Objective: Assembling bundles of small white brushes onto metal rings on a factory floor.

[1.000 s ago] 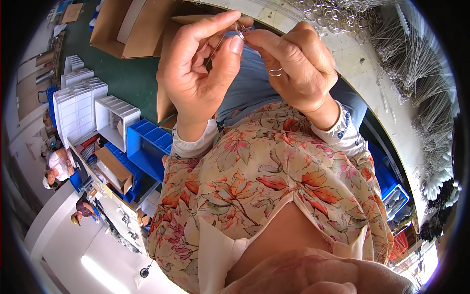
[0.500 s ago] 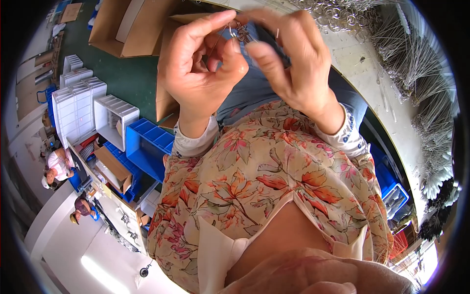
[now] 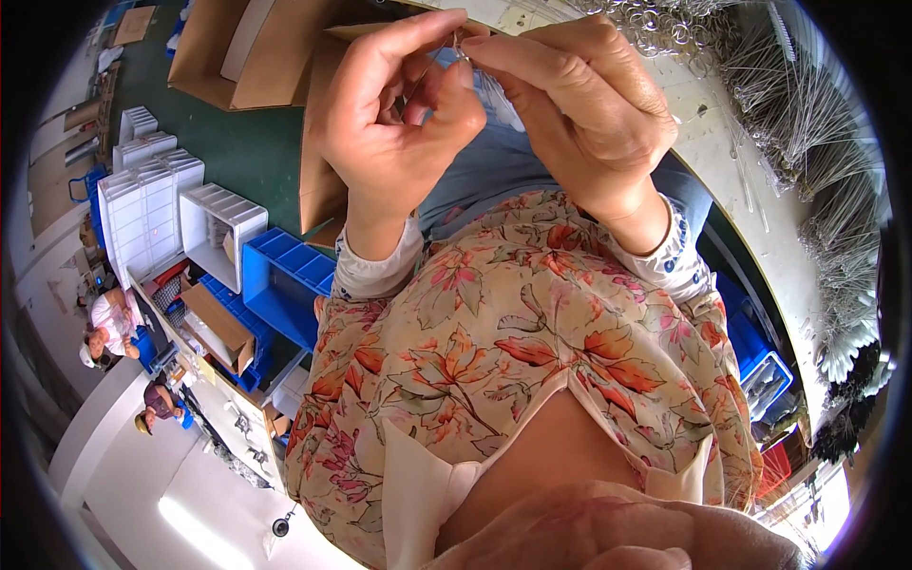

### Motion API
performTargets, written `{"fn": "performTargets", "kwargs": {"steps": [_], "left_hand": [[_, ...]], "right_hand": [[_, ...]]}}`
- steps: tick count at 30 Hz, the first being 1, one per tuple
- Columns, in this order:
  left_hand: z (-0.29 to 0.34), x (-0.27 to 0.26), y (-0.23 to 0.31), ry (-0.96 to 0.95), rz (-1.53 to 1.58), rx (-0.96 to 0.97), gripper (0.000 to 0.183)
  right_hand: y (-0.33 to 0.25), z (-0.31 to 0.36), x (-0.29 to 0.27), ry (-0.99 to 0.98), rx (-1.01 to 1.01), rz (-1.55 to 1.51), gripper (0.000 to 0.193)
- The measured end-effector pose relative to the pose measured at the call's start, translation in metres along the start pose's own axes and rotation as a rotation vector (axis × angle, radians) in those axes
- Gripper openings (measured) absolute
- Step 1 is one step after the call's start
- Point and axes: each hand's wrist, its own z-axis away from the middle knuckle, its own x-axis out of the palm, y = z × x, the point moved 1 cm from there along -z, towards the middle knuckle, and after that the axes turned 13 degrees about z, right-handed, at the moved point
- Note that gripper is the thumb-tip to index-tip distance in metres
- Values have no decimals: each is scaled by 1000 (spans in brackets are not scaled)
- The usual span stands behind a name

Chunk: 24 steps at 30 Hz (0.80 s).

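Observation:
My left hand (image 3: 394,119) is closed in a pinch on a small, thin metal wire piece (image 3: 463,57), with a loop at its tip. Close against it, my right hand (image 3: 594,114) has its thumb and index finger pressed together at the same spot. What lies inside the right pinch is hidden by the fingers. Below the right fingers shows something pale and bristly (image 3: 501,103), partly covered. Both hands are raised in front of my lap, fingertips almost touching.
The worktable (image 3: 722,142) on the right bears a pile of metal rings (image 3: 665,27) and many thin wire-stemmed brushes (image 3: 807,123). Cardboard boxes (image 3: 275,66) stand ahead. White crates (image 3: 223,228) and a blue crate (image 3: 285,275) are left; two people are farther off.
My right hand has come down and inward, its fingers closing at the left fingertips. The cluster of small rings between the hands is now mostly covered. The left hand has barely moved.

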Motion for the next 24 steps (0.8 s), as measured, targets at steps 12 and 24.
{"fn": "performTargets", "kwargs": {"steps": [12,24], "left_hand": [[-6,-12,-2,-228,141,-102,32],[-12,-16,7,-330,-38,-147,26]], "right_hand": [[-2,2,-27,-323,312,-177,21],[-11,-21,-27,-444,213,-49,14]]}}
